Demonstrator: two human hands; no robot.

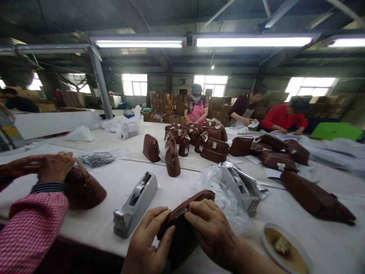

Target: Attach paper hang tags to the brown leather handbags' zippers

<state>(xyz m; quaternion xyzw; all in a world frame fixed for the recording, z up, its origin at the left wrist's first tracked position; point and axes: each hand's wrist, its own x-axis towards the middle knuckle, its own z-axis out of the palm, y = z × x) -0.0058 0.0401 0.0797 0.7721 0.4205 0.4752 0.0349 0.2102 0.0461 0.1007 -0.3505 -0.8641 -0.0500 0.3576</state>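
A dark brown leather bag (182, 236) stands upright at the table's near edge, its top opening towards me. My left hand (152, 238) grips its left side, thumb on the near face and fingers over the rim. On the right end of the top edge, my right hand (211, 222) pinches the rim by the zipper, fingers curled. The bag's lower part falls in shadow. Left of it lies a grey tape dispenser (137, 205); a second tape dispenser (242, 186) sits beyond my right hand amid crumpled clear plastic (219, 190).
A co-worker's hand (55, 167) at left holds another brown bag (85, 188). Several finished-looking bags (213, 150) cluster mid-table. One bag (316, 198) lies at right, near a round dish (285, 247) with a yellowish lump. Co-workers stand across the table (114, 179).
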